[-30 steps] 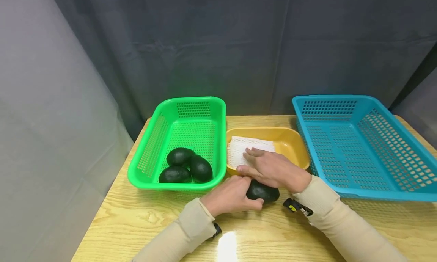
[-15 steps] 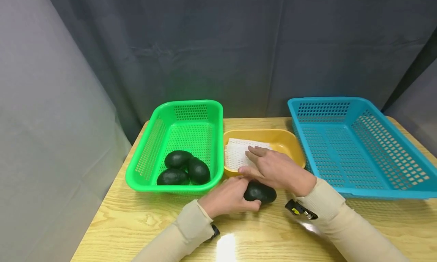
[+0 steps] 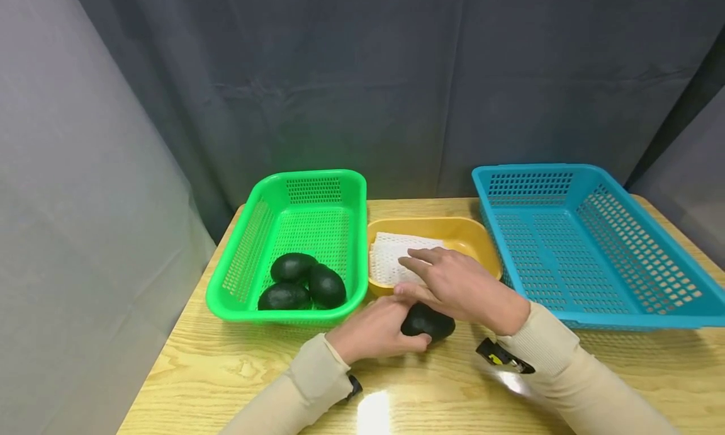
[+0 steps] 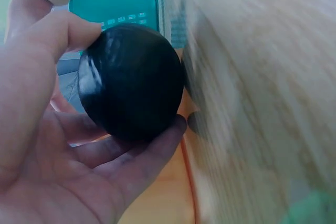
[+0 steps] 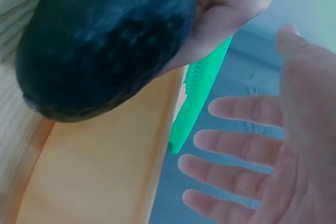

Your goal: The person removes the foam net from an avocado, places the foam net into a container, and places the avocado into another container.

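Note:
A dark avocado is gripped by my left hand low over the wooden table, in front of the yellow tray. In the left wrist view the thumb and fingers curl round the avocado. My right hand reaches over the tray with its fingers spread and nothing in them. The right wrist view shows those fingers straight and apart from the avocado. Beneath the right fingertips, white foam netting lies in the yellow tray, partly hidden by the hand.
On the left stands a green basket with three more avocados at its near end. To the right a blue basket sits close beside the tray. Dark curtain hangs behind the table.
The head view has shifted slightly, moving the baskets a little left and down. My right hand has pulled back slightly to the right; my left still holds the avocado in the same place.

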A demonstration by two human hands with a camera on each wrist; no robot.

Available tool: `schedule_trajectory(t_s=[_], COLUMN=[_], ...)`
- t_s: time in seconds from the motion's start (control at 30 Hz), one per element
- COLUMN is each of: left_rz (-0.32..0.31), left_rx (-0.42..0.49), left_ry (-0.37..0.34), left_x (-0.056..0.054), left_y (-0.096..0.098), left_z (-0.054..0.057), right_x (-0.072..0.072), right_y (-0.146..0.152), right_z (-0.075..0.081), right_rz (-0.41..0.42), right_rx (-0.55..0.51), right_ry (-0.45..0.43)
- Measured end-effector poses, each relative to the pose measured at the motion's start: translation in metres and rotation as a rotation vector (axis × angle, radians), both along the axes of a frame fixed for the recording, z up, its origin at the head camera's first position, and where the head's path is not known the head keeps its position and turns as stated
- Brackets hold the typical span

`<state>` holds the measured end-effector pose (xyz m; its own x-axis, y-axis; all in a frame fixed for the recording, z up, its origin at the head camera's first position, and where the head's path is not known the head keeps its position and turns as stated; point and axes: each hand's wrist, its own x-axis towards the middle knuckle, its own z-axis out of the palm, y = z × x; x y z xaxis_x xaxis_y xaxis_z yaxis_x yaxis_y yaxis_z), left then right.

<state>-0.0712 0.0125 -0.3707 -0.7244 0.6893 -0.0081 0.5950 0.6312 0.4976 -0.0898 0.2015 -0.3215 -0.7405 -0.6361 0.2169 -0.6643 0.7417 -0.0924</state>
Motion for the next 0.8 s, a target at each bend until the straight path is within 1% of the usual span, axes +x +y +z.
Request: schedule_trajectory(t_s=[0.27, 0.47, 0.6, 0.8], left_rz=[-0.005, -0.004, 0.008, 0.001], left_rx=[-0.023, -0.023, -0.008, 0.026], left_ry=[0.013, 0.053, 0.063, 0.103], left_x=[0.001, 0.001, 0.003, 0.009], left_y=[-0.002, 0.000, -0.001, -0.001], left_z=[0.001, 0.002, 0.005, 0.018], right_x=[0.002, 0.002, 0.002, 0.004], right_y=[0.005, 0.010, 0.014, 0.020], right_z=[-0.007, -0.012, -0.013, -0.011], right_rz=[0.003, 0.018, 0.037, 0.082], right_rx=[-0.003, -0.024, -0.076, -0.201], right_ry=[0.044, 0.083, 0.105, 0.120])
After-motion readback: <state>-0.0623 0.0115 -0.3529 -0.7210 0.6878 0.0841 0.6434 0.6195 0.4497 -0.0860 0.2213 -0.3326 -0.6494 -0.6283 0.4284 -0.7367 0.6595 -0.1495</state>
